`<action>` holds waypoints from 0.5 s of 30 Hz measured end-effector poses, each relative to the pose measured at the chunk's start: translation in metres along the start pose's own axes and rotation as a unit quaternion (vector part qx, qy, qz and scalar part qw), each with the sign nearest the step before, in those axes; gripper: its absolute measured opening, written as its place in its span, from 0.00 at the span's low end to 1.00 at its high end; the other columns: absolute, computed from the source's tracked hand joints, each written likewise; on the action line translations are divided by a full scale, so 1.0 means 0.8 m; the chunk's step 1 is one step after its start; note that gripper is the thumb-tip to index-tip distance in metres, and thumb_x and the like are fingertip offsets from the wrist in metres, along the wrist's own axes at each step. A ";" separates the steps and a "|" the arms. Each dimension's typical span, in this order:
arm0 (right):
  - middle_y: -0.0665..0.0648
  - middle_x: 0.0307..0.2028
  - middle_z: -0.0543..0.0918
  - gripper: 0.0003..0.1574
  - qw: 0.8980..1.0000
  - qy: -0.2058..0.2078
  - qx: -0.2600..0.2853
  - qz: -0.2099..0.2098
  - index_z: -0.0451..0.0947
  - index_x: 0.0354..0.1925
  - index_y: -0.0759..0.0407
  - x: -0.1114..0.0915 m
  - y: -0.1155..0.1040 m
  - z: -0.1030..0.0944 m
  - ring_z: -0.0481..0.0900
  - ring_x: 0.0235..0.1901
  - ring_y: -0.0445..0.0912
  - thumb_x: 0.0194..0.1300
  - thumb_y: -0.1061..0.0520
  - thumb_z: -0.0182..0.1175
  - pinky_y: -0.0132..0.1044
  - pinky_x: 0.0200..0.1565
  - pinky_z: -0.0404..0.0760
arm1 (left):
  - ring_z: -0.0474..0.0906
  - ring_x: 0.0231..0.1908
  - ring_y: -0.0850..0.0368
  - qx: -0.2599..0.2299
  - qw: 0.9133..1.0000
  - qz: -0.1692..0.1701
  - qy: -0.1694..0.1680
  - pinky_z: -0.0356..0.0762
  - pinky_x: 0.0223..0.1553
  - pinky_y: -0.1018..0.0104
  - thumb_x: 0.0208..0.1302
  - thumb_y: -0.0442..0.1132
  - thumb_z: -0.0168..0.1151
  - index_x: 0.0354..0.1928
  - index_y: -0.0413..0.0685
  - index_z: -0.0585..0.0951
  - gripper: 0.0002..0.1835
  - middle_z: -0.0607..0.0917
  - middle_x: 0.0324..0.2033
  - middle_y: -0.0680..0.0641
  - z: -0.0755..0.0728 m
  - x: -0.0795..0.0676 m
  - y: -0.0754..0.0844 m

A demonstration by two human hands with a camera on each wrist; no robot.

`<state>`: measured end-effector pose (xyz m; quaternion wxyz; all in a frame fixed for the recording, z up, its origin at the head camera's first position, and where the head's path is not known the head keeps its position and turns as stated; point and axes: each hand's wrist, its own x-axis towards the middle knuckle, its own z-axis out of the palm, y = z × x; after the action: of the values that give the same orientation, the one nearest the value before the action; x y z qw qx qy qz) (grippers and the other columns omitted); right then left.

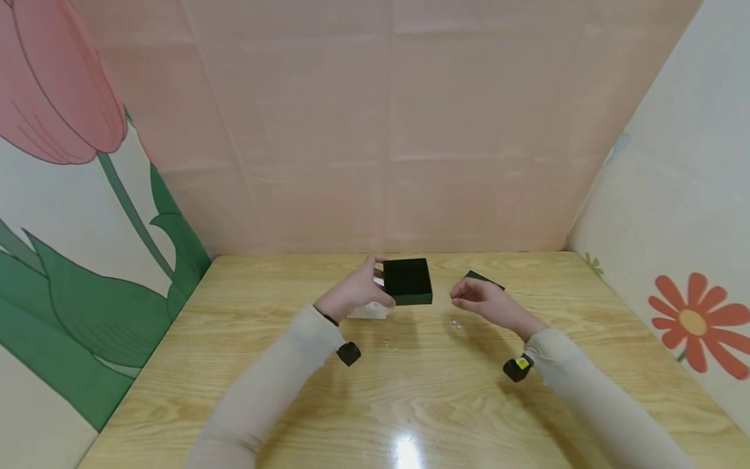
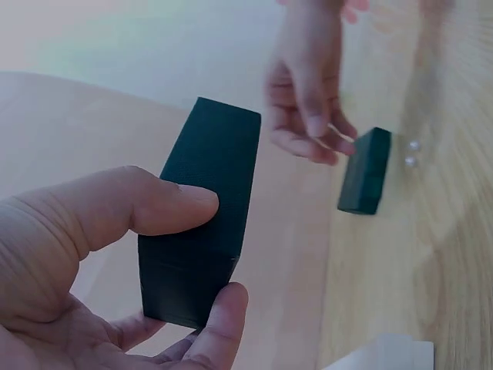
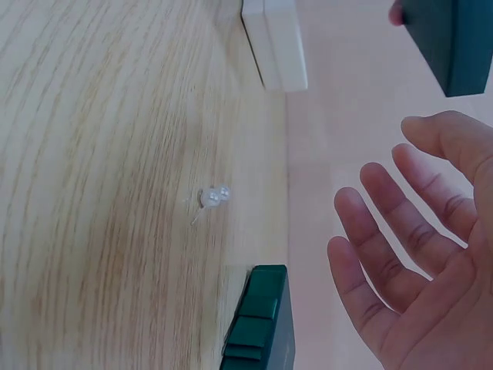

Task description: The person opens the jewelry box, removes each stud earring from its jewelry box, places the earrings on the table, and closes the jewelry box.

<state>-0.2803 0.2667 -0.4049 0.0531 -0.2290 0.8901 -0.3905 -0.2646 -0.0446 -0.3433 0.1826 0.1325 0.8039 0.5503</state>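
My left hand (image 1: pixel 362 288) grips a dark green square box (image 1: pixel 407 281) above the table, thumb on one side and fingers on the other. In the left wrist view the thumb presses the held box's (image 2: pixel 208 169) textured side. To the right, my right hand (image 1: pixel 482 301) hovers with fingers loosely bent and nothing in it; its palm and spread fingers (image 3: pixel 385 254) show in the right wrist view. Beyond that hand lies a second dark green box piece (image 2: pixel 366 173) on the table. Two small pearl earrings (image 3: pixel 214 196) lie near it.
Below my left hand a white box (image 1: pixel 368 312) sits on the wooden table (image 1: pixel 234 365), partly hidden. Tiny thin bits (image 1: pixel 389 345) lie nearer the front, too small to identify. A pink wall sheet (image 1: pixel 375 130) stands behind the table.
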 end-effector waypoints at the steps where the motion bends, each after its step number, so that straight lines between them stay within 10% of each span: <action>1: 0.55 0.44 0.81 0.13 1.000 -0.001 0.002 -0.001 0.77 0.46 0.55 0.000 0.000 0.000 0.80 0.45 0.46 0.67 0.49 0.60 0.35 0.45 0.79 | 0.74 0.53 0.46 -0.004 1.000 0.000 0.001 0.76 0.49 0.56 0.49 0.27 0.72 0.71 0.51 0.53 0.51 0.68 0.61 0.39 -0.002 -0.001 0.000; 15: 0.54 0.44 0.81 0.11 1.000 -0.001 -0.001 0.005 0.77 0.45 0.55 0.004 0.002 0.004 0.80 0.45 0.47 0.68 0.51 0.60 0.35 0.45 0.79 | 0.69 0.59 0.42 -0.066 0.998 -0.008 0.014 0.72 0.56 0.50 0.51 0.25 0.70 0.73 0.52 0.53 0.51 0.65 0.62 0.38 -0.013 -0.002 -0.008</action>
<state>-0.2831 0.2638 -0.4084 0.0557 -0.2247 0.8914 -0.3895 -0.2677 -0.0560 -0.3455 0.1841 0.1058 0.7692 0.6027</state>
